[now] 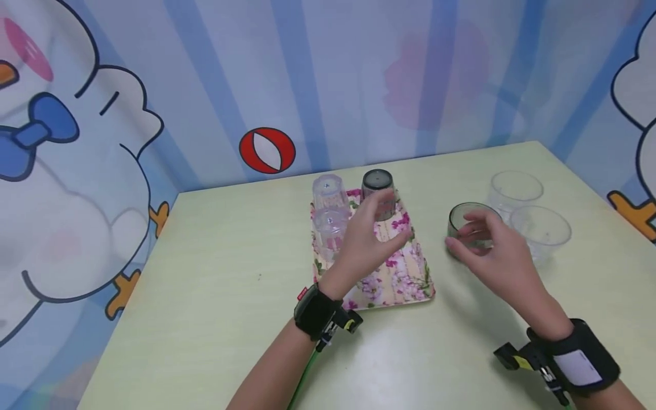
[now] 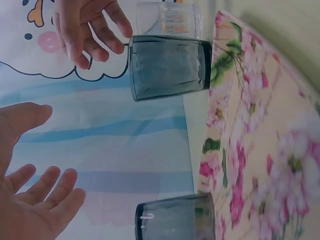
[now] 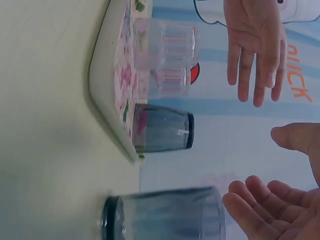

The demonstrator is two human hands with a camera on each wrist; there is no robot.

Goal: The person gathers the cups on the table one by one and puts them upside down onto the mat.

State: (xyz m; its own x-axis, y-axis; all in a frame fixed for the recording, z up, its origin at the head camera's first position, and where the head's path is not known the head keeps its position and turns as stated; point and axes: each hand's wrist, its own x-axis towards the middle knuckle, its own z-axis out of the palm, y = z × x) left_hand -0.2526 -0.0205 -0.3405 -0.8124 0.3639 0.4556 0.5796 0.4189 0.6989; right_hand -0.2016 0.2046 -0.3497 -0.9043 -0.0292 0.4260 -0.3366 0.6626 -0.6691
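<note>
My left hand (image 1: 363, 242) hovers over a floral tray (image 1: 381, 293), fingers spread and holding nothing. Just beyond its fingers, an upside-down grey glass (image 1: 378, 191) stands on the tray. Two upside-down clear glasses (image 1: 329, 191) occupy the tray's left side, the nearer one partly behind this hand. To the right of the tray, my right hand (image 1: 499, 256) is at an upright grey glass (image 1: 456, 222) on the table. The right wrist view has its loosely bent fingertips (image 3: 232, 202) right by the rim of that glass (image 3: 170, 215), thumb apart from it.
Two upright clear glasses (image 1: 543, 228) stand close together beyond the right hand. The pale table (image 1: 220, 296) meets a wall with cartoon pictures (image 1: 359, 85) at its back edge. Each wrist wears a black strap (image 1: 579, 353) with a small camera.
</note>
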